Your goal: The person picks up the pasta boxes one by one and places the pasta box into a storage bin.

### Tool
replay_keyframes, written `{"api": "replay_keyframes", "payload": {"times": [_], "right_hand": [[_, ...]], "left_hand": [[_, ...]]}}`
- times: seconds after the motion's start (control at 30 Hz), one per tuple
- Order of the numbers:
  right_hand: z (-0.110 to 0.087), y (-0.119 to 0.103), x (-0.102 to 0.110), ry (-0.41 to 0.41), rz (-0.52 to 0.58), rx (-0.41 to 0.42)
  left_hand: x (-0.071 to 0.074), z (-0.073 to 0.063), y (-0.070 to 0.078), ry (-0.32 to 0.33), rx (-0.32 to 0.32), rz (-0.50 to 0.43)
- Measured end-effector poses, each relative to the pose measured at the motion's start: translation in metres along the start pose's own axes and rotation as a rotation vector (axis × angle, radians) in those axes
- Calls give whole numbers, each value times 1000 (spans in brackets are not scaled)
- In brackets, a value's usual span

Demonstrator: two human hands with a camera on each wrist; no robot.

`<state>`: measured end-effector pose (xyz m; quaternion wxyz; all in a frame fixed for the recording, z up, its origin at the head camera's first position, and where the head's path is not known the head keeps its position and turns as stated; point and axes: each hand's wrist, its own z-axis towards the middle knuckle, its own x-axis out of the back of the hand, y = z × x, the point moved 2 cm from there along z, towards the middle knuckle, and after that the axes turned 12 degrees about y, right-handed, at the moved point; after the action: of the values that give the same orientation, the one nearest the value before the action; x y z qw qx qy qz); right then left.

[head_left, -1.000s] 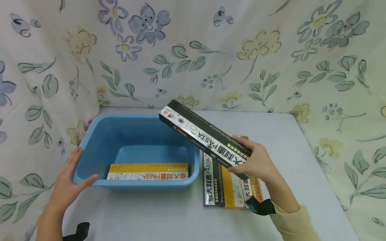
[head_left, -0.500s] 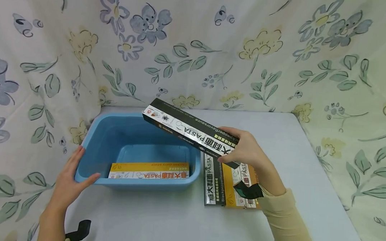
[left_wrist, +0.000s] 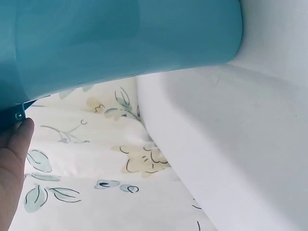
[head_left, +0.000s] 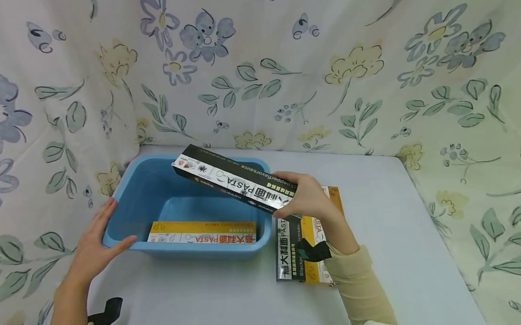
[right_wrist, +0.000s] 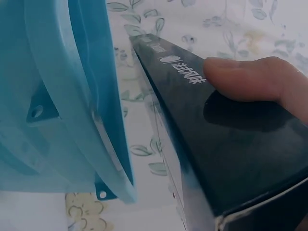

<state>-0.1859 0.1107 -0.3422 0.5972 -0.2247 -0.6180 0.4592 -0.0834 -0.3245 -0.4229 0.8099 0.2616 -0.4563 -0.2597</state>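
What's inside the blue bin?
A yellow-and-white pasta box along the near side; the bin's near rim hides its lower part. The black box in the right hand covers part of the interior's far right.

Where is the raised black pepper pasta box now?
In the head view, the black pepper pasta box slants above the right rim of the blue bin, its right end gripped by the right hand.

I counted one desk [head_left: 202, 295], one blue bin [head_left: 204, 250], two grips (left grip [head_left: 91, 249], right grip [head_left: 310, 198]) and at least four pasta boxes: one held box [head_left: 235, 179], one bin box [head_left: 202, 231], two-plus desk boxes [head_left: 290, 256], couldn't get exact.
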Motion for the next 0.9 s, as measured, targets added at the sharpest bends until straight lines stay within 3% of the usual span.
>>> {"api": "replay_keyframes", "payload": {"times": [0.23, 0.4, 0.73, 0.9], "right_hand": [[8, -6, -9, -57, -139, -23], [18, -14, -15, -80, -242, 28], [39, -19, -40, -164, -338, 65], [53, -24, -56, -218, -384, 67]], "left_hand": [[2, -1, 1, -28, 23, 51], [5, 2, 3, -49, 11, 81], [5, 3, 7, -81, -45, 143], [5, 0, 7, -97, -38, 171]]}}
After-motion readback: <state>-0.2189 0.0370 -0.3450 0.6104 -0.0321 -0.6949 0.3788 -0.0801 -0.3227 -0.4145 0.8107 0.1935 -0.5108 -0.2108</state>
